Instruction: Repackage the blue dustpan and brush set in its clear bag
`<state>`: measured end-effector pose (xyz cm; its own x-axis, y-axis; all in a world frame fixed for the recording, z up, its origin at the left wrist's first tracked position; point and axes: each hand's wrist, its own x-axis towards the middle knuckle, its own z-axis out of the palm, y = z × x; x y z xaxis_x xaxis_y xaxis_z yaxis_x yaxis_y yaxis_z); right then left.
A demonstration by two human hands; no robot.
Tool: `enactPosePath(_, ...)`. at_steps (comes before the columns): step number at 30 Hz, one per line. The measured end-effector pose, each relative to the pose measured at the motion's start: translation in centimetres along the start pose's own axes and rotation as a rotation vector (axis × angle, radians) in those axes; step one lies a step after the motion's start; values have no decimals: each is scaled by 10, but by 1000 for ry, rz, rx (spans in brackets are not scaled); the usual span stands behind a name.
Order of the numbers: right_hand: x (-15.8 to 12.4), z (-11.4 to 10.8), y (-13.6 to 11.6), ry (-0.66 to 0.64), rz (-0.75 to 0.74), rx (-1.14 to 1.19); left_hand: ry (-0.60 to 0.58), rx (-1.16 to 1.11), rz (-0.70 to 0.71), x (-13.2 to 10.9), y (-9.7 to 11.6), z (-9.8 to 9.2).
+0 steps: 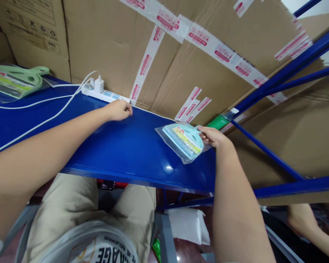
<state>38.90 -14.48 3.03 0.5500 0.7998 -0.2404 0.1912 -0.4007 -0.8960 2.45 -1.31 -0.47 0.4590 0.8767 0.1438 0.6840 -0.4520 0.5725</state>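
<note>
My right hand (pixel 211 136) grips the handle end of a light blue dustpan (pixel 190 135) in a clear plastic bag. A yellow-and-red label shows on it. The dustpan is at the right part of the blue tabletop (pixel 120 146), near its back edge. My left hand (pixel 120 110) is loosely closed, with nothing visible in it. It rests at the back of the tabletop, beside the end of a white power strip (pixel 106 95). A bagged green dustpan (pixel 30 82) lies at the far left.
White cables (pixel 63 109) run across the left of the tabletop from a plugged-in charger (pixel 99 85). Taped cardboard boxes (pixel 104 44) stand behind. A green bottle (pixel 222 119) leans at the back right by blue metal bars (pixel 265 142). Another person's arm (pixel 312 228) shows lower right.
</note>
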Motion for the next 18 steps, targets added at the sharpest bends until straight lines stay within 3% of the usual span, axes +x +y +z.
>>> enactPosePath(9,28,1,11,449,-209,-294,-1,111,128,4,-7,12)
enactPosePath(13,16,14,-1,686,-281,-491,7,130,125,2,-5,10)
enactPosePath(15,-3,37,-3,691,-428,-567,5,149,126,1,-4,8)
enactPosePath(18,-43,87,5,468,-666,-758,0,189,130,-2,-1,7)
